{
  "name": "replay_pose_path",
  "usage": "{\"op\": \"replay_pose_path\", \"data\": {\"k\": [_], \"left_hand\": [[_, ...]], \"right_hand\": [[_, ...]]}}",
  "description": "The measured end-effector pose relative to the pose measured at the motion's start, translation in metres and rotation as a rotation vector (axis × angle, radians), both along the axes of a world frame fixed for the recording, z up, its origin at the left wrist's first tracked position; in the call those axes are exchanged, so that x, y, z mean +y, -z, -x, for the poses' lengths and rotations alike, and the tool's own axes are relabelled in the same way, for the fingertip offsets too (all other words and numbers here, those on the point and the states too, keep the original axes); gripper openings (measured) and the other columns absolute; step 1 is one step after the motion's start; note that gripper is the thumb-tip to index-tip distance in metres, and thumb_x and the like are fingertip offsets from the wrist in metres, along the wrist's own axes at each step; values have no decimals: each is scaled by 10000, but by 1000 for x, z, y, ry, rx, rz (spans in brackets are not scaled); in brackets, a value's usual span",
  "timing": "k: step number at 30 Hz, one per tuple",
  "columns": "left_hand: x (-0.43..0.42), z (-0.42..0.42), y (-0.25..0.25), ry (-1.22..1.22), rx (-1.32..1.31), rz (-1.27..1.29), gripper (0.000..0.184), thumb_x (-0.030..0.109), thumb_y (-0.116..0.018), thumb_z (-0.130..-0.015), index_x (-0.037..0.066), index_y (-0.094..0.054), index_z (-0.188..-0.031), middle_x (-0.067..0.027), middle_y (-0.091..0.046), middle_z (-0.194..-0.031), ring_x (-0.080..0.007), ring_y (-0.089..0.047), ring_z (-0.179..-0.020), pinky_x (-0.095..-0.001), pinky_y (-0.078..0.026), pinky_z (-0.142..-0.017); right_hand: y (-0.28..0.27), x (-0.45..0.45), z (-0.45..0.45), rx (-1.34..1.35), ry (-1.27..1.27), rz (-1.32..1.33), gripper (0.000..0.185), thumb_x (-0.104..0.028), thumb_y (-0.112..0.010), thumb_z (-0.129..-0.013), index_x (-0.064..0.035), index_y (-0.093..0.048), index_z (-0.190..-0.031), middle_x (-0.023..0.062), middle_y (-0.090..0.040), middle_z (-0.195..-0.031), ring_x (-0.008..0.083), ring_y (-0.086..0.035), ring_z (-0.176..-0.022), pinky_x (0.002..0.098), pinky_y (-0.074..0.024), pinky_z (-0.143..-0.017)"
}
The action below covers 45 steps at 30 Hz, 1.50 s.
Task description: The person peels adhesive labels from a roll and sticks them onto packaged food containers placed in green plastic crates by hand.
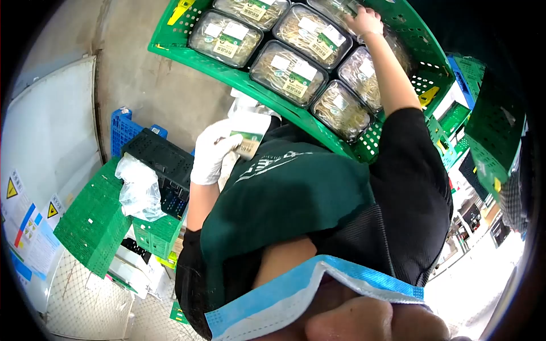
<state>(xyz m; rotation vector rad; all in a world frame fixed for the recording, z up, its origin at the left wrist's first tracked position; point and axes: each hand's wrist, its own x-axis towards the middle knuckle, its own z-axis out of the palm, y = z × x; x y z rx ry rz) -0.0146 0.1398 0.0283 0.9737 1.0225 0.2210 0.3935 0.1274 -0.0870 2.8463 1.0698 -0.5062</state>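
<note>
My left hand point(214, 149), in a white glove, is closed on a small stack of green-and-beige paper labels point(248, 141) in front of my dark green apron point(290, 187). My right hand point(365, 24) reaches into the green crate point(244, 84). Its fingers are apart and rest on a clear-lidded tray point(330, 9) at the far side; part of that tray is hidden under the hand. Several black trays of pale sprouts point(290, 71) fill the crate, and most that I can see carry white stickers and green-beige labels.
On my left, a crumpled clear plastic bag point(139, 187) lies over stacked green crates point(94, 216) and a black crate point(162, 156). A blue crate point(126, 132) stands behind them. More green crates point(492, 136) are at the right. A white panel with warning signs point(34, 221) stands far left.
</note>
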Motion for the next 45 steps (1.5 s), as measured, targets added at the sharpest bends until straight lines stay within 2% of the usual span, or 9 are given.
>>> {"op": "replay_pose_path", "data": {"k": [4, 13, 17, 18, 22, 27, 31, 41, 45], "left_hand": [[-3, -42, -4, 119, -126, -273, 327, 31, -581, -689, -37, -545, -1006, -101, -576, -954, -152, -545, -852, -256, -422, -746], [-14, -90, 19, 651, 144, -644, 162, 100, -527, -751, -10, -565, -863, -87, -583, -775, -176, -554, -680, -258, -437, -623], [-9, -91, 33, 835, 44, -955, 215, 132, -553, -737, 20, -574, -918, -101, -591, -804, -190, -576, -730, -284, -454, -638], [-8, -92, 23, 498, 101, -193, 248, 135, -564, -735, 7, -567, -947, -99, -593, -816, -171, -581, -762, -277, -462, -650], [-3, -64, 50, 310, -1, -165, 229, 101, -535, -776, -44, -546, -953, -97, -581, -868, -131, -564, -773, -250, -460, -667], [-2, -62, 45, 235, -7, -122, 273, 95, -527, -788, -45, -519, -1021, -103, -571, -920, -134, -552, -816, -253, -450, -704], [-10, -69, 40, 224, -103, -119, 290, 69, -532, -777, -39, -516, -1045, -102, -578, -953, -115, -545, -846, -245, -443, -717], [-22, -88, 26, 1081, -19, -1229, 180, 139, -593, -739, 0, -566, -852, -108, -577, -785, -194, -566, -704, -280, -446, -620], [-6, -64, 32, 758, 15, -370, 169, 184, -576, -754, 29, -578, -823, -84, -591, -708, -168, -582, -650, -266, -457, -575]], "right_hand": [[-70, -52, 122, 830, -318, -569, 354, -311, -604, -741, -65, -553, -990, 95, -592, -890, 178, -578, -782, 298, -463, -683], [-96, -119, 137, 354, -372, -807, 125, -129, -649, -679, -85, -612, -790, 87, -594, -708, 213, -585, -654, 290, -458, -604], [-65, -139, -17, -46, -83, 16, 324, -209, -543, -752, -47, -468, -1022, 144, -577, -953, 274, -554, -896, 360, -457, -723], [-41, -141, -46, -76, -40, 106, 358, -198, -544, -746, -46, -439, -1053, 154, -555, -1004, 282, -529, -948, 367, -449, -753], [42, -134, -83, 69, 148, 492, 502, -235, -530, -739, -48, -353, -1170, 185, -451, -1168, 332, -422, -1102, 407, -387, -879], [-6, -127, -25, -63, 252, 194, 665, -393, -545, -753, -38, -266, -1243, 214, -398, -1205, 332, -438, -1082, 386, -386, -880], [-88, -128, 109, 1017, -234, -693, 366, -280, -568, -765, -24, -509, -1020, 143, -559, -877, 246, -554, -830, 295, -428, -771], [-105, -153, 147, 241, -196, -794, 89, -179, -592, -720, -127, -641, -774, 82, -611, -733, 225, -598, -656, 304, -476, -597], [-52, -164, 31, 55, -77, -62, 264, -140, -504, -750, -18, -517, -984, 179, -591, -881, 253, -588, -838, 347, -463, -723]]}}
